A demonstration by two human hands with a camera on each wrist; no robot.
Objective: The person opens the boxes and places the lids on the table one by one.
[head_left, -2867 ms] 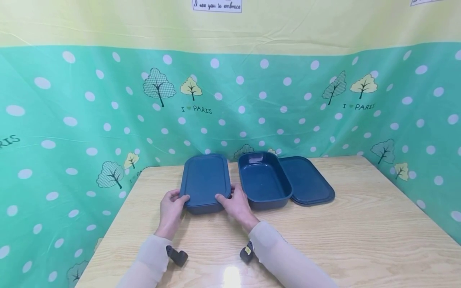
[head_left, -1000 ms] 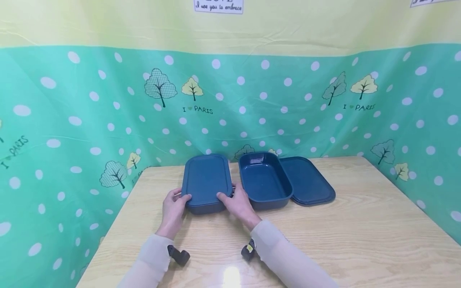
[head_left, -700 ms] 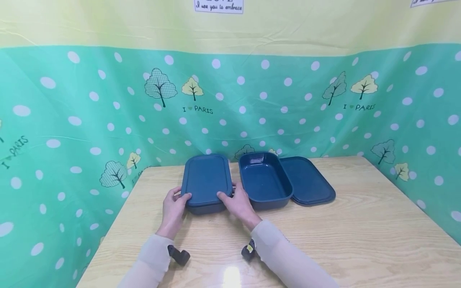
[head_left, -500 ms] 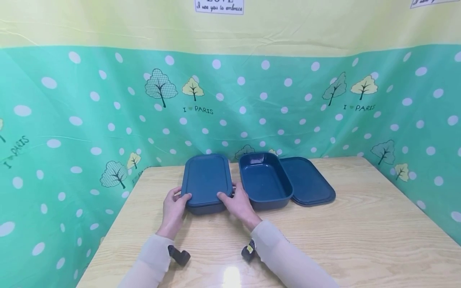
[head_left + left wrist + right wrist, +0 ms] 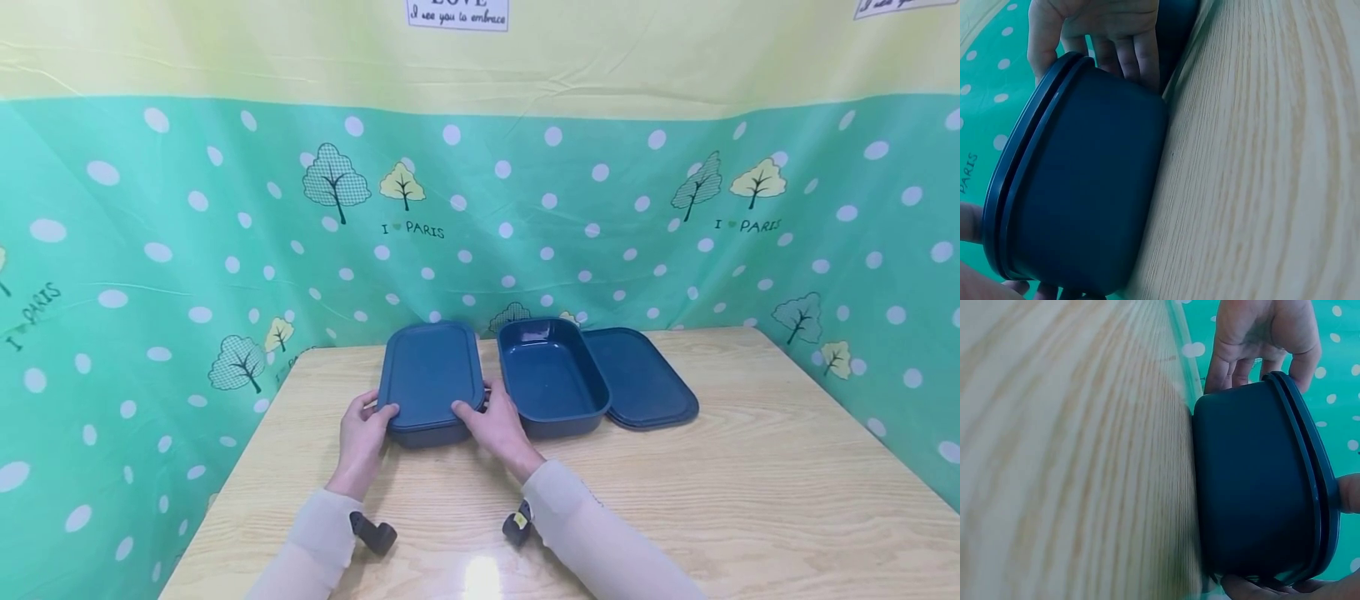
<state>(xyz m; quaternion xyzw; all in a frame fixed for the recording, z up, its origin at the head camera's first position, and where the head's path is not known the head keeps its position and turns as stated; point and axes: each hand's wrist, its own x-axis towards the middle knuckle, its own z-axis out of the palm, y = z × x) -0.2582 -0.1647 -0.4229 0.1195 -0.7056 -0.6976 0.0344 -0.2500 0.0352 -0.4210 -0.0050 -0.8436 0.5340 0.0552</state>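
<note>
A dark blue rectangular food container (image 5: 427, 436) stands on the left part of the table, its matching lid (image 5: 432, 371) lying over the top. My left hand (image 5: 362, 433) grips its near left corner, thumb on the lid's edge and fingers along the side. At the near right corner my right hand (image 5: 497, 423) holds it the same way, thumb on the lid. Both wrist views show a thin gap line between the lid's rim (image 5: 1022, 150) and the container wall (image 5: 1254, 481). The container's base rests on the wooden surface.
Just right of the lidded one stands an uncovered dark blue container (image 5: 555, 379). Another blue lid (image 5: 645, 379) lies flat beside it, partly hidden behind its wall. The wooden table (image 5: 750, 483) ends at a polka-dot curtain (image 5: 570, 225) on the back and sides.
Both hands keep their grip on the lidded container, which stays in place. The head view has shifted very slightly.
</note>
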